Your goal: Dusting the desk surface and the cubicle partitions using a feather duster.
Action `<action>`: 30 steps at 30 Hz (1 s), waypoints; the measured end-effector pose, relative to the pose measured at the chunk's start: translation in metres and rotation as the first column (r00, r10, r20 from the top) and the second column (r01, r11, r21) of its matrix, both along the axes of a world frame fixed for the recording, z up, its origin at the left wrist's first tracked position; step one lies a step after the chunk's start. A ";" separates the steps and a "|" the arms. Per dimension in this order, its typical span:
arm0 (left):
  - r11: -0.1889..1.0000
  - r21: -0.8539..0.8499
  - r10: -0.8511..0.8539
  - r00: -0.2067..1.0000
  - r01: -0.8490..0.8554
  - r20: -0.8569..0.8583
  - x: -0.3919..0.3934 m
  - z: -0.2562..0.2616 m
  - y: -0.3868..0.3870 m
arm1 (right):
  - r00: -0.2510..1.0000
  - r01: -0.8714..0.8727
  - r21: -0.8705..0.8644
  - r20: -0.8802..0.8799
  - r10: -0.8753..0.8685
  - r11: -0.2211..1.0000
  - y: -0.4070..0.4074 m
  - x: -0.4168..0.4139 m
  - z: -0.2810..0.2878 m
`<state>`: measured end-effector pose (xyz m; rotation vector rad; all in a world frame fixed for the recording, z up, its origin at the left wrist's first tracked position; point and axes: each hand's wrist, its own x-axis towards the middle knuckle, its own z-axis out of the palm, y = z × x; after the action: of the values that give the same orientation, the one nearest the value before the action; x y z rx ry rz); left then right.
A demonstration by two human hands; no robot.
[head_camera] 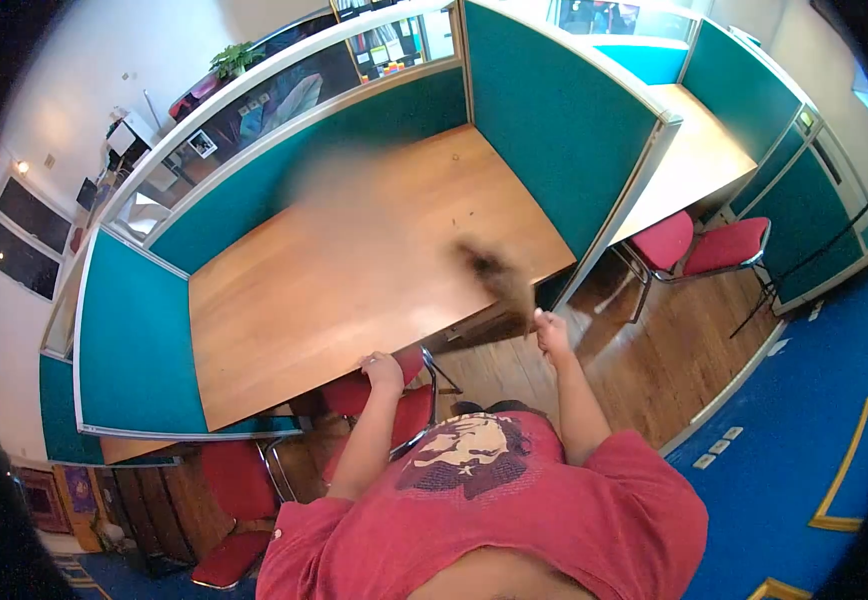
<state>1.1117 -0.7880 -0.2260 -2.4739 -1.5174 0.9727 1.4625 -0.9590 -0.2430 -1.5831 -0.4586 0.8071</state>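
My right hand (551,336) is closed around the near end of a blurred brown tool (485,266), which looks like a duster. Its dark, fuzzy end hangs over the front right part of the wooden desk (276,330); whether it touches the top cannot be told. A few small dark specks lie on the desk beyond it. My left hand (383,370) is at the desk's front edge, over the backrest of a red chair (413,363). Its fingers are bent, and it is unclear whether they grip the backrest or rest on the edge.
Green partition panels (554,112) enclose the desk on the left, back and right. Another red chair (235,480) stands at lower left. More red chairs (726,247) stand by a second desk (693,165) at right. A hazy smudge covers the picture's middle.
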 end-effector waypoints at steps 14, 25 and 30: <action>1.000 0.014 -0.023 0.999 0.023 0.044 0.007 0.002 0.002 | 0.970 -0.064 -0.072 0.230 0.079 0.995 -0.023 0.019 -0.021; 0.968 0.002 -0.175 0.664 0.253 0.727 0.064 0.065 -0.011 | 0.935 -0.156 -0.223 0.281 0.217 0.962 -0.030 0.010 0.009; 0.970 -0.093 -0.140 0.824 0.227 0.550 0.063 0.037 -0.019 | 0.965 0.100 -0.053 -0.237 -0.109 0.994 -0.023 -0.008 0.009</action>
<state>1.1752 -0.8066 -0.1886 -3.1239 -1.3081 0.3772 1.4547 -0.9818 -0.2337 -1.5103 -0.1835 0.9174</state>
